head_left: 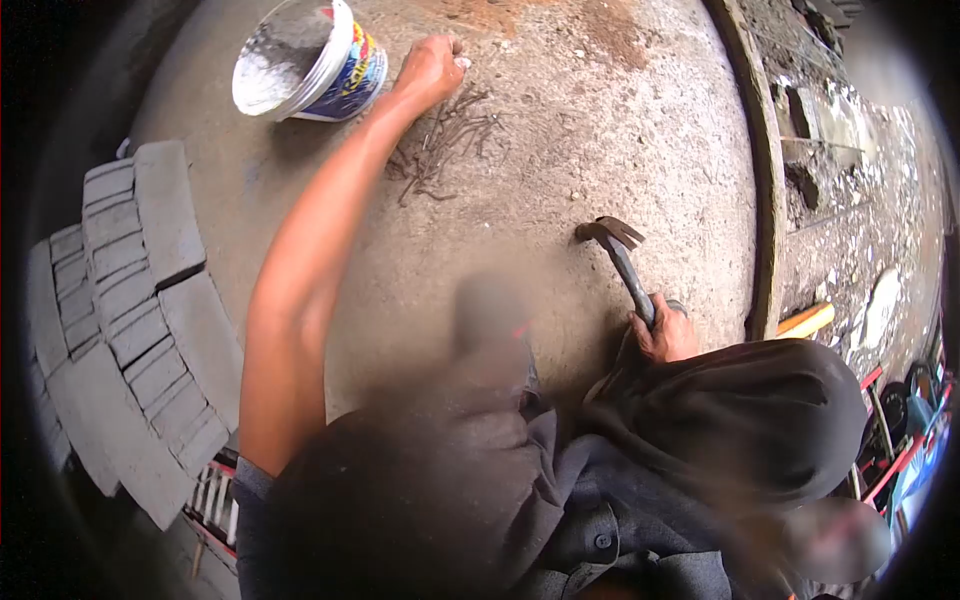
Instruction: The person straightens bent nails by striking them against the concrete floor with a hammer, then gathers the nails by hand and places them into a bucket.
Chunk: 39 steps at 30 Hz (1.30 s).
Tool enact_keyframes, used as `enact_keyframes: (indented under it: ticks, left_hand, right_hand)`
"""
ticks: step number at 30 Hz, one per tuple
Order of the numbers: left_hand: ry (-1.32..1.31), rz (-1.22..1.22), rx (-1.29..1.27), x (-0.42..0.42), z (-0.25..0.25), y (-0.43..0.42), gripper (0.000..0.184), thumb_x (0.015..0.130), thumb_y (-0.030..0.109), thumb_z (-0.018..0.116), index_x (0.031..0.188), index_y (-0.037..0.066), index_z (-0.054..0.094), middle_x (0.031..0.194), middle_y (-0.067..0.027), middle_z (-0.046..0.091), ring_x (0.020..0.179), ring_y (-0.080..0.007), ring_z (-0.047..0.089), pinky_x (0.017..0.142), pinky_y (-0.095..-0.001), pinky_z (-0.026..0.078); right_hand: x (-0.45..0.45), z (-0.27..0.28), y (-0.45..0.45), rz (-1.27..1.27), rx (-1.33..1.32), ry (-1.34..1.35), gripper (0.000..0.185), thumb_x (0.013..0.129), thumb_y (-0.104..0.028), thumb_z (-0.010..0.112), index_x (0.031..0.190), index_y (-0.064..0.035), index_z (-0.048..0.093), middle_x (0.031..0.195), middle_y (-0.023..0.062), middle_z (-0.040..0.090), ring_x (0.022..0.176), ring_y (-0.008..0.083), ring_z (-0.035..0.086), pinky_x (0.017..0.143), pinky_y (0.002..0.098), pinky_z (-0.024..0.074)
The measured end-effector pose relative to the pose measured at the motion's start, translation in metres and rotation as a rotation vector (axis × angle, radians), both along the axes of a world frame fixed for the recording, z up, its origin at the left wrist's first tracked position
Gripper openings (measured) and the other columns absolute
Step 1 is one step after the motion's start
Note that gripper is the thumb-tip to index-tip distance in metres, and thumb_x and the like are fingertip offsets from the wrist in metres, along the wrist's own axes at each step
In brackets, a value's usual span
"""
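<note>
Concrete floor (520,215): main work surface. Grey blocks (165,215): stacked at the left, across from me. Wooden beam (765,150): borders the floor at the right. Bucket (345,90): white, coloured label, pale residue inside; located just beside the left hand (430,70). Hammer (628,270): claw type, located above the floor, handle clasped in the grip of the right hand (668,332). Left grip: fingers curled near a pale speck; I cannot tell whether they hold it. Thin metal pieces (445,145): loosely heaped on the floor, near the left hand.
</note>
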<state>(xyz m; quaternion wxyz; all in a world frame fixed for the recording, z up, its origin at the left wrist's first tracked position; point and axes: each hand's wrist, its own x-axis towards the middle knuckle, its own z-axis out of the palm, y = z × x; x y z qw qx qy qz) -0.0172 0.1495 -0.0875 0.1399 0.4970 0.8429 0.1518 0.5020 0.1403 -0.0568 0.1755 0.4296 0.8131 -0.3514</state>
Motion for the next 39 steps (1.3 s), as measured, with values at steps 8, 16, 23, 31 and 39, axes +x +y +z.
enact_keyframes:
  ticks: [8,16,23,31,39]
  left_hand:
    - [0.07,0.06,0.032,-0.022,-0.068,0.023,0.038,0.084,0.024,0.077,0.112,-0.001,0.071,0.109,-0.021,0.073,0.096,-0.0338,0.071,0.084,-0.0422,0.056]
    - [0.056,0.341,0.286,-0.025,-0.089,0.006,0.019,0.079,0.015,0.067,0.093,0.004,0.073,0.096,-0.0249,0.071,0.093,-0.0389,0.069,0.084,-0.0468,0.053]
    - [0.1,0.407,0.163,-0.045,-0.08,0.011,0.03,0.075,0.015,0.067,0.099,-0.004,0.07,0.099,-0.0273,0.071,0.097,-0.0426,0.069,0.087,-0.046,0.054]
    - [-0.482,0.541,0.263,0.023,-0.018,-0.04,0.035,0.085,0.018,0.073,0.114,0.0,0.069,0.101,-0.0172,0.073,0.087,-0.0248,0.069,0.076,-0.0357,0.054]
    - [-1.043,0.823,0.269,0.193,-0.037,-0.165,0.016,0.086,-0.002,0.07,0.102,-0.004,0.066,0.083,-0.0084,0.065,0.07,-0.0128,0.064,0.062,-0.026,0.053]
  right_hand:
    - [-0.002,-0.004,-0.002,-0.007,0.046,0.026,0.028,0.091,-0.03,0.071,0.101,-0.0058,0.059,0.079,0.0263,0.063,0.078,0.0491,0.063,0.068,0.0534,0.0487]
    - [-0.003,-0.009,0.0,-0.015,0.03,-0.015,0.028,0.09,-0.029,0.071,0.106,-0.0073,0.062,0.082,0.0243,0.065,0.081,0.047,0.065,0.07,0.0517,0.0502]
    - [-0.008,-0.007,-0.001,-0.039,0.013,-0.078,0.03,0.089,-0.032,0.072,0.104,-0.0075,0.063,0.082,0.0255,0.066,0.081,0.0478,0.065,0.071,0.0524,0.0512]
    - [-0.012,-0.004,-0.001,-0.053,-0.008,-0.133,0.034,0.091,-0.035,0.07,0.11,-0.0077,0.062,0.083,0.0272,0.067,0.082,0.0485,0.067,0.071,0.0537,0.0518]
    - [-0.002,-0.011,0.001,0.02,0.032,-0.031,0.042,0.094,-0.037,0.068,0.118,-0.0027,0.06,0.077,0.0272,0.067,0.076,0.0461,0.067,0.068,0.0521,0.051]
